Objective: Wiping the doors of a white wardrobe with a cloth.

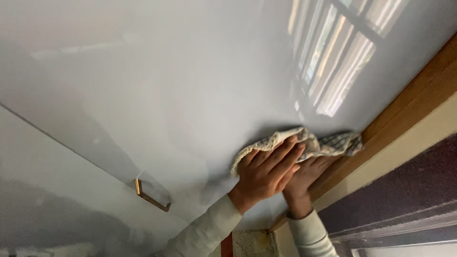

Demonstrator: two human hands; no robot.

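Note:
A glossy pale grey cabinet door (181, 85) fills most of the head view, seen at a steep tilt. A crumpled checked cloth (328, 143) is pressed flat against the door near its wooden edge. My left hand (266, 171) lies on top, fingers spread over the cloth. My right hand (307, 178) sits partly under the left, also pressing on the cloth; its fingers are mostly hidden. Both arms wear cream sleeves.
A brass-coloured handle (151, 196) sits on the door at lower left, beside the seam with a neighbouring panel (43, 157). A wooden frame strip (409, 104) runs along the right, with a cream band and a dark surface (404, 190) beyond. A barred window reflects in the gloss (338, 66).

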